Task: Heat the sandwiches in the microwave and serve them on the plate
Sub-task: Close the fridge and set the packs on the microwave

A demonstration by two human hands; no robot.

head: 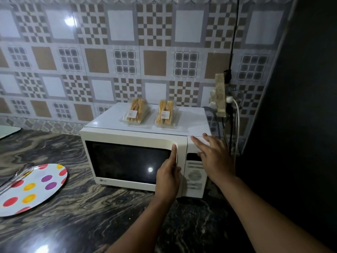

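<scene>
A dark marbled worktop (91, 207) carries a cream microwave (135, 136) pushed back against the patterned tile wall, its door shut and its window dark. On the worktop to the left, well apart from the microwave, lies the plate (45, 181) with coloured dots, and a pair of metal tongs (16, 177) rests across its far-left edge. On top of the microwave sit the two packed sandwiches, the left pack (136, 111) and the right pack (165, 115), side by side and apart, both in clear wrapping with a label.

The step in hand looks like opening the door, the very start of the task: nothing is inside yet and the plate is bare. The left hand (168, 177) reaches up the right edge of the door, fingers pressed together and extended, the fingertip (174, 147) touching the curved handle strip; it grips nothing yet. The right hand (212, 154) is spread flat, palm toward the upper right front corner of the microwave above the control panel (195, 172), apparently bracing it. Both forearms come in from low right.

Next the door probably needs a pull at the handle, swinging leftward while the body is held steady; then the sandwiches come down from the top.
</scene>
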